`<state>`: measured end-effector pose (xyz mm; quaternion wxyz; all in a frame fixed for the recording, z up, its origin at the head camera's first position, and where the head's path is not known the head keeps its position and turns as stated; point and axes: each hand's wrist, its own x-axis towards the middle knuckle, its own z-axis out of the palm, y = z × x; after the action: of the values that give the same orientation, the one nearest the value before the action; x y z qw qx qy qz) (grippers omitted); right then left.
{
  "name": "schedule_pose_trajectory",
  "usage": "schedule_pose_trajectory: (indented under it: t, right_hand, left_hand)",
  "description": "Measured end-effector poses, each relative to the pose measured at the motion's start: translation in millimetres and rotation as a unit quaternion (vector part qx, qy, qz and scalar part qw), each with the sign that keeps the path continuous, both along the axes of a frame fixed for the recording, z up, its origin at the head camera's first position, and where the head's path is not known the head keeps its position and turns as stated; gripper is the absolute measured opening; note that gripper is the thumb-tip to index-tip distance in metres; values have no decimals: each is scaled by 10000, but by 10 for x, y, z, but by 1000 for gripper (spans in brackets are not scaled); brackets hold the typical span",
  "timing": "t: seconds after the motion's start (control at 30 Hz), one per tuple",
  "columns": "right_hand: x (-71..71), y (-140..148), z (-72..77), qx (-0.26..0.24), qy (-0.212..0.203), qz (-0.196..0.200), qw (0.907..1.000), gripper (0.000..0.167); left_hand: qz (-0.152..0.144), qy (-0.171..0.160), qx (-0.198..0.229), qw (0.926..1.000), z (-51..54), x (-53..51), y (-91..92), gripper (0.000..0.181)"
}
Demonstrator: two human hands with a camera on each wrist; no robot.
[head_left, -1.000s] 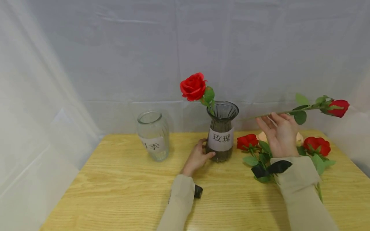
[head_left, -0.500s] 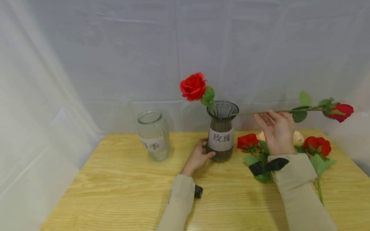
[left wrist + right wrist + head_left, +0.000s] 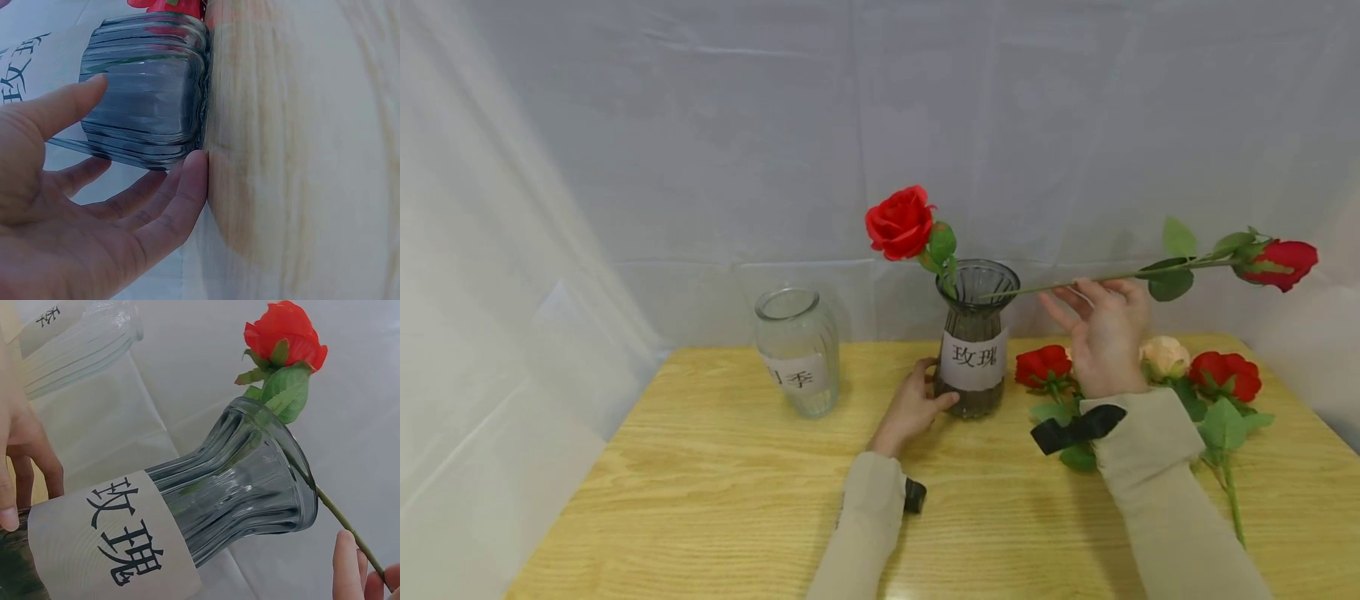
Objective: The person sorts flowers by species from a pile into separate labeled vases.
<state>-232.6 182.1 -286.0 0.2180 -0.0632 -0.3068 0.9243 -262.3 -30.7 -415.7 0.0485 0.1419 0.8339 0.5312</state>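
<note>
My left hand (image 3: 912, 412) grips the lower left side of the dark glass vase (image 3: 973, 358), thumb in front; the left wrist view shows its fingers curved round the base (image 3: 147, 94). One red rose (image 3: 900, 223) stands in that vase, leaning left. In my right hand (image 3: 1108, 337) a second red rose (image 3: 1277, 265) lies nearly level, bloom to the right, its stem (image 3: 1052, 287) pinched by the fingers. The stem's tip is at the vase mouth. In the right wrist view, fingertips (image 3: 345, 569) touch the stem (image 3: 350, 530) beside the rim.
A clear glass vase (image 3: 797, 354) with a paper label stands to the left. On the table (image 3: 722, 500) at the right lie red flowers (image 3: 1225, 377), a peach flower (image 3: 1165, 357) and leafy stems, partly behind my right forearm. A pale cloth hangs behind.
My right hand has moved left and slightly up with the rose, bringing the stem's tip from right of the vase to over its mouth. The left hand has stayed on the vase.
</note>
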Motion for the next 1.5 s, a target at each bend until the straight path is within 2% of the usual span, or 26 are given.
schedule_pose_trajectory:
  t: [0.33, 0.77, 0.9, 0.97, 1.13, 1.4, 1.5]
  right_hand:
    - [-34, -122, 32, 822, 65, -219, 9964, 27]
    - [-96, -212, 6, 1629, -74, -532, 9852, 25]
    - [-112, -229, 1, 1871, 14, -666, 9801, 24]
    - [-118, -238, -6, 2070, 106, -755, 9754, 24]
    - [-145, -286, -42, 2790, 246, -974, 9550, 25]
    - [-174, -346, -104, 3569, 236, -1022, 9282, 18]
    - [-181, -348, -105, 3927, 124, -1092, 9131, 14]
  left_hand:
    - [2, -3, 20, 10000, 9, 4, -3, 65]
    - [-43, 50, 15, 10000, -11, -7, 1, 64]
    - [-55, 68, -4, 10000, -4, -4, 2, 64]
    - [-59, 54, 3, 10000, 4, 1, 0, 64]
    - [-53, 67, 5, 10000, 12, 10, -8, 64]
    - [-57, 87, -14, 9999, -6, 5, -5, 63]
    - [-71, 101, 23, 9999, -6, 1, -4, 63]
